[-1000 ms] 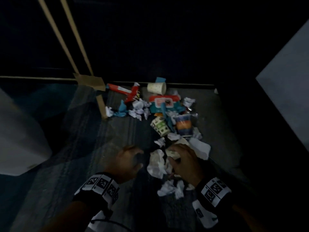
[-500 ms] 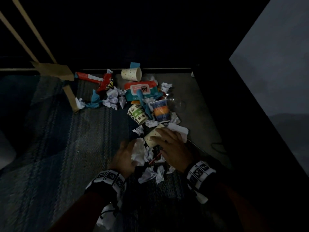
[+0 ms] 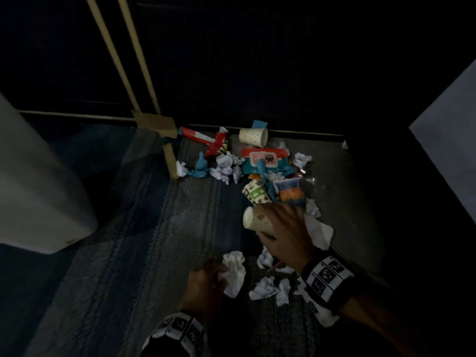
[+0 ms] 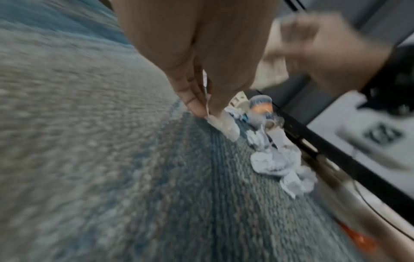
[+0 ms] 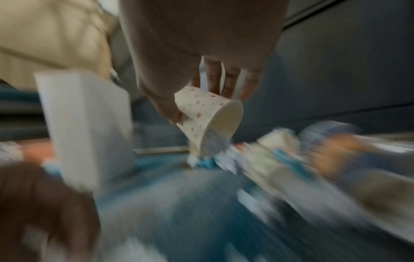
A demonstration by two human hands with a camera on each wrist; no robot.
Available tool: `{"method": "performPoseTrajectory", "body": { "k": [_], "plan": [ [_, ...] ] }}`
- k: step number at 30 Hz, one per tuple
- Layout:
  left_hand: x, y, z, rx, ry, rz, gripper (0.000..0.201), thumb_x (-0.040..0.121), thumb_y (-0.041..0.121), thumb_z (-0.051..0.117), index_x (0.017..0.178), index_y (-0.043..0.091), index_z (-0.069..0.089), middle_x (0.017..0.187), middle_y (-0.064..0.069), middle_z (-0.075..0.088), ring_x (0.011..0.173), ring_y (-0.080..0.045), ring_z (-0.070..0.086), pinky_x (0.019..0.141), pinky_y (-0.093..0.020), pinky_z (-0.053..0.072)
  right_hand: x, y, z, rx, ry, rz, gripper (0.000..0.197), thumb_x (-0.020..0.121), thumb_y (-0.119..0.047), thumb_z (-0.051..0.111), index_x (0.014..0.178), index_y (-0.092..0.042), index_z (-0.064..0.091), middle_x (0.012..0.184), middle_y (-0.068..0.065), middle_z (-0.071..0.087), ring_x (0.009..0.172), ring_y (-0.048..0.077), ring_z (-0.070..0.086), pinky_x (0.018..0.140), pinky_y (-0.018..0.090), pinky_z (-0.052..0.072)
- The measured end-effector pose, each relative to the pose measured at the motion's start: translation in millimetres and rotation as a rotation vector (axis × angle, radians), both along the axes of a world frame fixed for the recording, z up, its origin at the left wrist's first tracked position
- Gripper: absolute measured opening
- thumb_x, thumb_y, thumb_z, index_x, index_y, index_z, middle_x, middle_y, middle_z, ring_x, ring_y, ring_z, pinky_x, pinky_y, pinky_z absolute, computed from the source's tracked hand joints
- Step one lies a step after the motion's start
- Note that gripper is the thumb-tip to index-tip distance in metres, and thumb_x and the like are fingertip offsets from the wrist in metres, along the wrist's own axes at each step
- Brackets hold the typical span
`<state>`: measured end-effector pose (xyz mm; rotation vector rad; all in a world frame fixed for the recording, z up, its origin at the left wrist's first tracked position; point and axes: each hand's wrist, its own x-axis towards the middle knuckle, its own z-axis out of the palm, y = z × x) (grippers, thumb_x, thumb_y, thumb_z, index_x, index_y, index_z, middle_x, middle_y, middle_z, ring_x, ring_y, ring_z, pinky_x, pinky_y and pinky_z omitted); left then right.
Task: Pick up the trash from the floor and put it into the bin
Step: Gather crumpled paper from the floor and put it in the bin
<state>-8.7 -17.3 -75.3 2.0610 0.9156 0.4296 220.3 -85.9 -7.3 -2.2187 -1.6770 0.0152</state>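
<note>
My right hand grips a cream paper cup with dots on its side above the carpet; the right wrist view shows the cup between thumb and fingers. My left hand pinches a crumpled white tissue low over the floor, and the tissue hangs from its fingertips in the left wrist view. The white bin stands at the left. A heap of trash lies ahead: another dotted cup, a wipes packet, a striped cup, crumpled papers.
More white paper scraps lie on the carpet between my wrists. A dark wall with taped strips runs behind the heap. A pale panel rises at the right. Bare carpet stretches between the heap and the bin.
My right hand has lifted the dotted cup off the heap and swung it left. My left hand has closed on the white tissue and drawn it back. The head view has turned left.
</note>
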Motion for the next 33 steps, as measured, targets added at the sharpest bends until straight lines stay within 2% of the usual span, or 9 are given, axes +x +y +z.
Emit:
{"method": "performPoseTrajectory", "body": {
  "k": [3,5,9,14,19,24,28,31,33],
  "plan": [
    [-16,-4,1,-0.068,0.01,0.069,0.042,0.065,0.011,0.061,0.099,0.036,0.058,0.078,0.022,0.059,0.075,0.007,0.059,0.061,-0.009,0.041,-25,29,27,0.102,0.082,0.069,0.067,0.081,-0.041,0.066,0.142,-0.029,0.041,0.132,-0.006,0.054,0.121,0.019,0.047,0.1,0.039,0.039],
    [-24,-4,10,-0.044,-0.015,0.101,0.037,0.067,0.012,0.061,0.096,0.034,0.058,0.074,0.021,0.058,0.073,0.006,0.059,0.06,-0.011,0.042,-43,51,47,0.171,0.161,0.12,0.069,0.083,-0.04,0.065,0.145,-0.027,0.038,0.132,-0.005,0.053,0.12,0.018,0.047,0.101,0.033,0.039],
    [-40,20,52,0.03,-0.119,0.26,0.017,0.073,0.012,0.062,0.076,0.028,0.065,0.078,0.013,0.062,0.071,0.0,0.062,0.059,-0.022,0.052,-79,97,79,0.282,0.247,0.24,0.075,0.084,-0.039,0.067,0.149,-0.029,0.031,0.132,-0.004,0.052,0.12,0.016,0.05,0.098,0.035,0.044],
    [-72,80,121,0.257,-0.255,0.487,0.025,0.072,0.002,0.072,0.08,0.025,0.067,0.083,0.014,0.06,0.074,-0.004,0.062,0.061,-0.019,0.052,-123,156,116,0.387,0.318,0.369,0.073,0.083,-0.033,0.069,0.147,-0.033,0.035,0.125,-0.006,0.054,0.115,0.012,0.052,0.095,0.036,0.047],
    [-118,131,185,0.427,-0.379,0.621,0.023,0.075,0.001,0.074,0.085,0.02,0.068,0.093,0.011,0.062,0.081,-0.008,0.065,0.069,-0.029,0.058,-162,207,147,0.498,0.372,0.46,0.071,0.082,-0.033,0.069,0.146,-0.029,0.038,0.131,-0.005,0.052,0.123,0.012,0.048,0.097,0.038,0.047],
    [-159,168,240,0.636,-0.454,0.704,0.018,0.075,-0.001,0.074,0.086,0.012,0.068,0.091,0.005,0.062,0.08,-0.013,0.066,0.068,-0.027,0.058,-201,247,185,0.605,0.4,0.515,0.069,0.081,-0.03,0.073,0.142,-0.025,0.043,0.129,-0.003,0.052,0.118,0.011,0.051,0.096,0.033,0.048],
    [-185,194,273,0.742,-0.463,0.753,0.013,0.078,0.002,0.073,0.088,0.009,0.068,0.09,0.001,0.062,0.08,-0.01,0.065,0.068,-0.022,0.056,-232,272,214,0.683,0.435,0.533,0.062,0.081,-0.026,0.075,0.135,-0.015,0.047,0.127,0.002,0.051,0.114,0.009,0.051,0.094,0.01,0.039],
    [-198,213,284,0.795,-0.438,0.81,0.011,0.079,0.005,0.073,0.087,0.009,0.068,0.091,0.001,0.062,0.08,-0.007,0.063,0.068,-0.015,0.053,-252,286,224,0.748,0.487,0.548,0.055,0.079,-0.018,0.076,0.125,-0.01,0.047,0.12,0.003,0.052,0.106,0.011,0.053,0.087,0.014,0.043],
    [-202,224,283,0.817,-0.359,0.837,0.009,0.081,0.006,0.072,0.087,0.01,0.069,0.092,0.001,0.062,0.078,-0.003,0.062,0.068,-0.008,0.05,-263,296,221,0.737,0.519,0.541,0.047,0.079,-0.016,0.076,0.114,-0.012,0.044,0.109,0.0,0.051,0.095,0.009,0.052,0.077,0.013,0.042]
  ]
}}
